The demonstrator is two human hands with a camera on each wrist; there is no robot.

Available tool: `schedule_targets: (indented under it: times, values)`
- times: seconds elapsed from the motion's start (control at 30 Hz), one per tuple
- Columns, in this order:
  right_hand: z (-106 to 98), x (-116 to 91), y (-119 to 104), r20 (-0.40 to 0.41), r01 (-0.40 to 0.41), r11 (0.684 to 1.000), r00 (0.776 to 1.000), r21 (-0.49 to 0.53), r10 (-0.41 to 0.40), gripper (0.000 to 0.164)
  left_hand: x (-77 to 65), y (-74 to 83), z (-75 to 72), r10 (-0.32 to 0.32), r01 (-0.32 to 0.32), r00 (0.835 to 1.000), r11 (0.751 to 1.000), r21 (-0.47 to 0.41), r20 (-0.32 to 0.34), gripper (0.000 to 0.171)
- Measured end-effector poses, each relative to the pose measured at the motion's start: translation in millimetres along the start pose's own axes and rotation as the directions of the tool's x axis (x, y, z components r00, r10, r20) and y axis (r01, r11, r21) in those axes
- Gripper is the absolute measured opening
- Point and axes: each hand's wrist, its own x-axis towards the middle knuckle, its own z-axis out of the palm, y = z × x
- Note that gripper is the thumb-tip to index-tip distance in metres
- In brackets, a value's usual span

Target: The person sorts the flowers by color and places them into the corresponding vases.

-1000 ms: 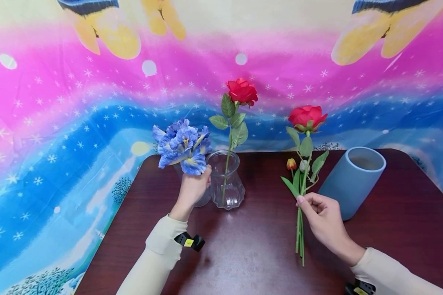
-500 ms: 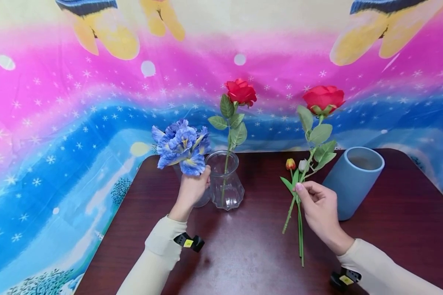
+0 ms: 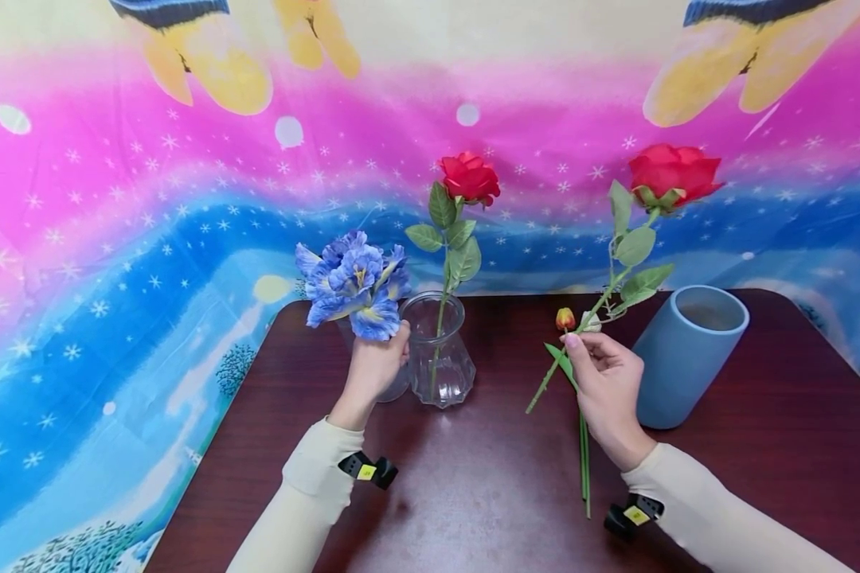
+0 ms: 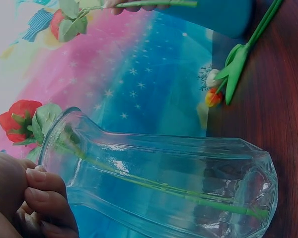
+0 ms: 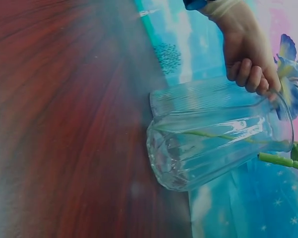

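Observation:
My right hand (image 3: 605, 394) pinches the green stem of a red rose (image 3: 674, 177), which leans to the right above the table. The same rose (image 4: 64, 24) is partly cut off in the left wrist view. At the rim of a clear glass vase (image 3: 440, 374), my left hand (image 3: 376, 366) grips with curled fingers (image 4: 47, 191). Inside this vase (image 5: 213, 144) stands another red rose (image 3: 469, 179), its stem visible through the glass. A blue iris (image 3: 358, 278) rises just behind my left hand, over a second, ribbed glass vase (image 5: 184, 96) that is partly hidden.
Small tulips, one orange-red (image 3: 564, 319) and one white (image 4: 214, 78), lie on the dark wooden table (image 3: 459, 509) beneath my right hand. A blue-grey vase (image 3: 688, 358) stands to its right. A printed cloth (image 3: 186, 199) hangs behind the table.
My right hand has lifted the rose off the tulips, raising it and tilting its bloom to the right while the stem's lower end swings left. My left hand stays at the vase rim.

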Motion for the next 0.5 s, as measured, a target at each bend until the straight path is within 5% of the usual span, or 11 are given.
schedule_targets:
  times: [0.5]
  values:
    - [18.7,17.6,-10.5,-0.068,0.085,0.996,0.994,-0.041,-0.087,0.005,-0.9,1.3,-0.1,0.001,-0.001,1.000,1.000,0.004,-0.009,0.037]
